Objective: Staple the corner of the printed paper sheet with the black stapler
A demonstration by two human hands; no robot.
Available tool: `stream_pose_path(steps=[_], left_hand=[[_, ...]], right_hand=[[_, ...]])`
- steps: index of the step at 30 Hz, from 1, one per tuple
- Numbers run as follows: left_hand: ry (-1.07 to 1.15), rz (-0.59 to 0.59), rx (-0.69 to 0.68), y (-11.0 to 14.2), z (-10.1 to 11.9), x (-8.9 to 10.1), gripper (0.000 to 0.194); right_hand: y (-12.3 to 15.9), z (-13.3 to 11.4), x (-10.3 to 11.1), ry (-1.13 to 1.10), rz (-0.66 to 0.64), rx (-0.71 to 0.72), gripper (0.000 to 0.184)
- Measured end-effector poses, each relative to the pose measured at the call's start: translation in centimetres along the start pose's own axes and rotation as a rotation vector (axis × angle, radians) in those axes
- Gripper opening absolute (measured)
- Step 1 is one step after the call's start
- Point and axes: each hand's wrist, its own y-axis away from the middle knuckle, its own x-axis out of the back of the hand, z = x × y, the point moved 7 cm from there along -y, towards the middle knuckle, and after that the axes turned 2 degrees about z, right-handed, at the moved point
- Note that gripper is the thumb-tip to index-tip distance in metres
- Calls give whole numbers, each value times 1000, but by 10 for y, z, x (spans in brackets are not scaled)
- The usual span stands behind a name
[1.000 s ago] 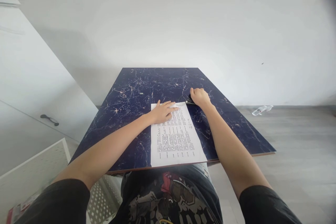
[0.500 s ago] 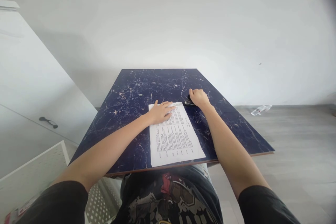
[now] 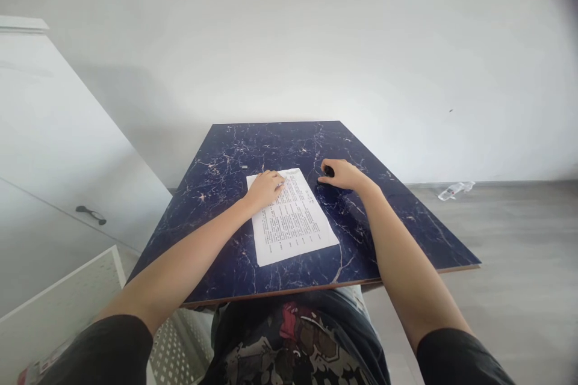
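Printed sheets of paper lie on the dark blue, marble-patterned table, slightly turned. My left hand rests on their upper left part, fingers curled together at the far edge; the fingertips are partly hidden. To the right of the paper, my right hand is wrapped round a black stapler, most of which the fingers cover. The stapler is close to the tabletop and apart from the paper. Beyond my left hand sits a small greyish block, too small to name.
A white cabinet with a dark handle stands at the left. Below it is a white-framed panel. A clear plastic item lies on the floor at the right by the wall.
The paper has shifted left and away from the table's near edge. My left hand's spread fingers have drawn together. My right hand has turned around the stapler, whose metal part no longer shows.
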Motion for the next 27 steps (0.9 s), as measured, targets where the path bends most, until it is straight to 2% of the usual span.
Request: stream_pose_path(steps=[2,4,7,10,12,14,17,22,25,27], left_hand=[[53,5,10,1,0,4,31],[92,-19,-17,3,3,5,34],[96,-80,-57,7,9,2,45],[59,-84,-75,10,13,4,52],[43,-37,-70,9,14,10,41],[51,1,-55,8,15,17,29],[79,-18,-79,8,17,19,26],[130,-90,-112,12,17,3,34],[170,-52,-111,12,19,0,33],[212,25,-109,11,22,9,27]], right_hand=[[1,3,-3,29,-42,6,28],[1,8,-7,27,-90,-10,38],[0,13,-5,25,-73,-28,52],[2,26,-3,68,-90,-157,47],[5,34,-6,73,-179,-243,45],[8,38,-7,60,-227,-272,47],[7,38,-1,34,-164,-257,39],[-2,14,2,-126,3,-177,23],[-7,-17,-6,-209,88,-94,18],[-10,-39,-13,-234,125,-2,15]])
